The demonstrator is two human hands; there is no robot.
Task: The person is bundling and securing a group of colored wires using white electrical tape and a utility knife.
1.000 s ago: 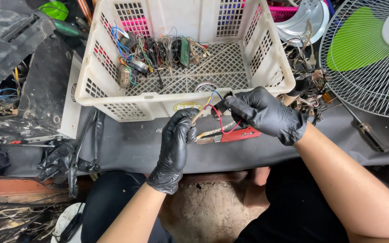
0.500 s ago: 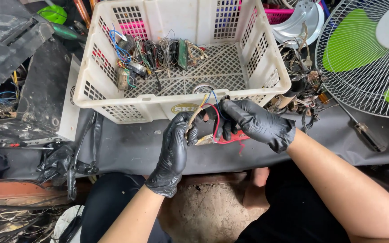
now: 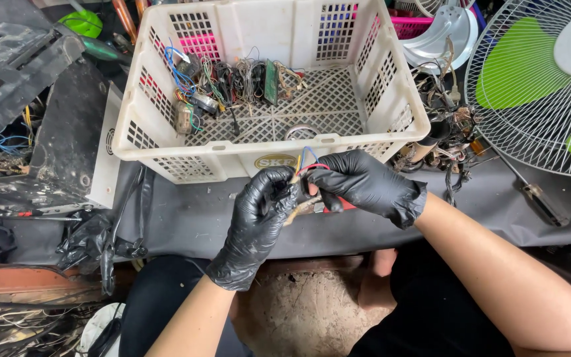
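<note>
Both my hands wear black gloves and meet in front of a white plastic crate (image 3: 166, 155). My left hand (image 3: 259, 218) grips a small electrical part with red, blue and yellow wires (image 3: 306, 162) looping up from it. My right hand (image 3: 365, 184) pinches the same wires and closes over a red-handled tool (image 3: 342, 205), mostly hidden by the fingers. Inside the crate lies a tangle of loose wires and small circuit parts (image 3: 226, 86) along the far side.
A fan with a wire guard and green blades (image 3: 536, 79) stands at the right. Black machine parts (image 3: 28, 99) sit at the left. A screwdriver (image 3: 536, 195) lies on the grey cloth-covered bench. More wire scrap (image 3: 444, 132) is heaped right of the crate.
Both hands have shifted slightly left and closer together, still holding the wired part. The wires now loop up between the thumbs.
</note>
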